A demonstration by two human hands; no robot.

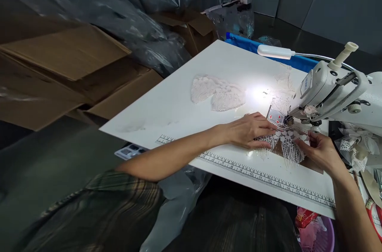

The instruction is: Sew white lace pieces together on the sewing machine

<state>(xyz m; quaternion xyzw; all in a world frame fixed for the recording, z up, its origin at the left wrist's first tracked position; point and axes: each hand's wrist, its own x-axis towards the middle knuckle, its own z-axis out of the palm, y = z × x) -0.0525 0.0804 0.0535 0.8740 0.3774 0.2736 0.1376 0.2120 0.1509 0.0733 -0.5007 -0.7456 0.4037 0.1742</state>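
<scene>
While the white tabletop (pixel 167 105) gives a broad flat bed, sewing machine (pixel 331 93) stands at its right side; winged lace (pixel 228 95) lies farther left, apparently parked clear of the machine; fringed lace (pixel 288 134) sits close by the needle end; left hand (pixel 249 130) open, fingers flat on it, likely keeping it smooth; right hand (pixel 324 152) at its right edge, perhaps guiding; pinching or not, cannot tell
</scene>
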